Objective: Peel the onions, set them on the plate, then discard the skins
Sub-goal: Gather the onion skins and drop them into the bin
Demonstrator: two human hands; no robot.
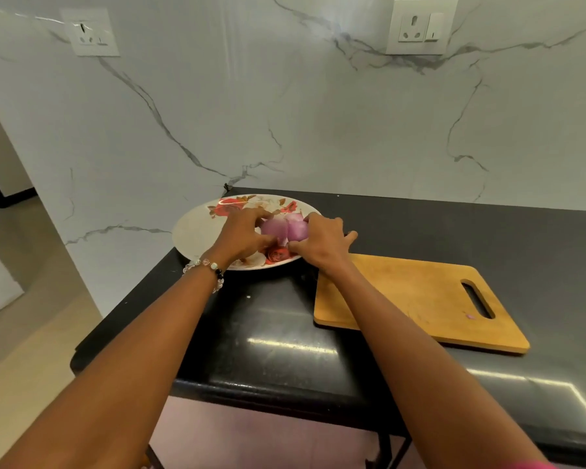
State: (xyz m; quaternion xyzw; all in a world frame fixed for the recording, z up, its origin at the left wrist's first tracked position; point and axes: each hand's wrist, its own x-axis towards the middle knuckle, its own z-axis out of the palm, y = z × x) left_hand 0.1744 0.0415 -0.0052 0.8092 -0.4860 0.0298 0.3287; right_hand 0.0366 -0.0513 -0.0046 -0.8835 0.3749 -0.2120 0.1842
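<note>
A glossy black stone countertop runs along the white marble-veined wall, ceiling lights glinting off its surface. Directly on it, at the far left corner, sits a round white plate with red and brown flower prints. Just to its right lies a rectangular light-brown wooden chopping board, flat, its slotted handle toward the right, a tiny purple scrap beside the slot.

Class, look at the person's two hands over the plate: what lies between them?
In the head view, two peeled purple onions sit on the floral plate between left hand and right hand.
</note>
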